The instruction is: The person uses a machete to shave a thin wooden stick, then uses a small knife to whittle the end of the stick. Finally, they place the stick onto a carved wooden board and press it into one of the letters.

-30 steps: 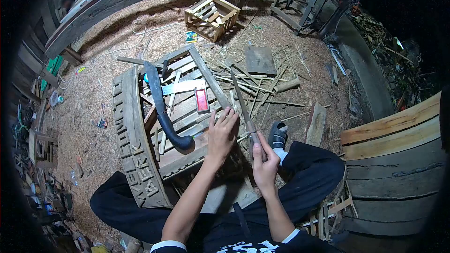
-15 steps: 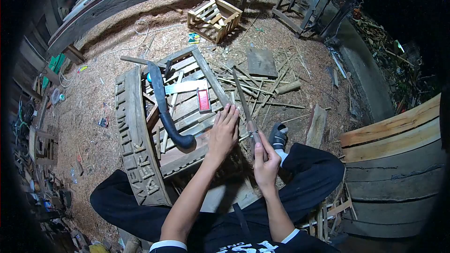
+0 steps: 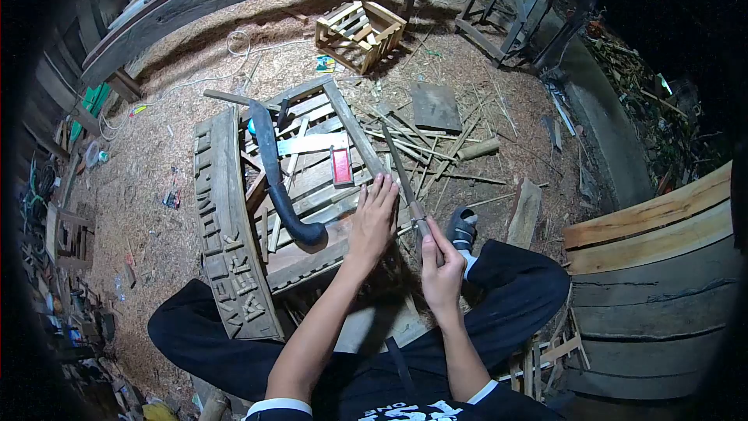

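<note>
Two bare hands work over a weathered slatted wooden crate [image 3: 312,187] lying on the sawdust floor: the right hand [image 3: 440,273] is closed around the handle of a long, narrow steel knife [image 3: 399,174], its blade pointing far over the crate's right edge, while the left hand [image 3: 372,218] rests flat, fingers spread, just left of it. Both have barely shifted since earlier. On the slats lie a curved dark machete [image 3: 276,179] and a small red block [image 3: 341,166]. Farther off stands a pale slatted box [image 3: 360,30], contents unclear.
</note>
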Tool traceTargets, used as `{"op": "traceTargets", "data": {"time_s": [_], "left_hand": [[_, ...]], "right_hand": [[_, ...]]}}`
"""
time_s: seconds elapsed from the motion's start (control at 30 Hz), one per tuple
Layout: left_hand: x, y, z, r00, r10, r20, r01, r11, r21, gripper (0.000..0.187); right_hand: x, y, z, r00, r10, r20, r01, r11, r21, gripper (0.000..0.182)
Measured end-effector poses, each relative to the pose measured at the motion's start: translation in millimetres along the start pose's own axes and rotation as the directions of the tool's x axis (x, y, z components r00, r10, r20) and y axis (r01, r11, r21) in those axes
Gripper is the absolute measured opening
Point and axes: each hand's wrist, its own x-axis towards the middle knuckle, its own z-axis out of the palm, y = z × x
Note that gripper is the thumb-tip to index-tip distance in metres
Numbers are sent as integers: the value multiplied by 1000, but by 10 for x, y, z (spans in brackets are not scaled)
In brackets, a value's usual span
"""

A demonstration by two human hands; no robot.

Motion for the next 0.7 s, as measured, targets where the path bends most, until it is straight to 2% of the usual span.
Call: {"op": "traceTargets", "data": {"time_s": [0.07,0.3,0.37,0.4,0.47,0.57,0.6,0.7], "left_hand": [[8,-10,20,1000,-5,2,5,1000,13,48],[17,40,-24,1000,-22,15,21,997,76,50],[-1,7,26,1000,10,12,-11,999,53,51],[-12,6,33,1000,13,13,-14,999,49,51],[12,-11,43,1000,-25,17,25,999,34,50],[41,12,56,997,-76,28,74,996,59,53],[37,-1,53,998,-53,28,51,997,65,54],[12,-2,70,999,-30,30,27,997,73,53]], "right_hand": [[-6,-30,-7,998,63,13,-64,998,18,43],[-74,-69,-76,998,36,48,-35,999,-29,42],[-109,-89,-91,989,145,41,-147,988,37,41],[-93,-123,-99,989,146,36,-148,988,35,41],[21,-207,-123,995,80,66,-75,995,-66,41],[-203,-142,-301,999,40,25,-38,997,-71,39],[-201,-167,-315,1000,12,19,-11,997,-70,38],[-19,-204,-170,987,148,62,-144,988,-52,41]]}}
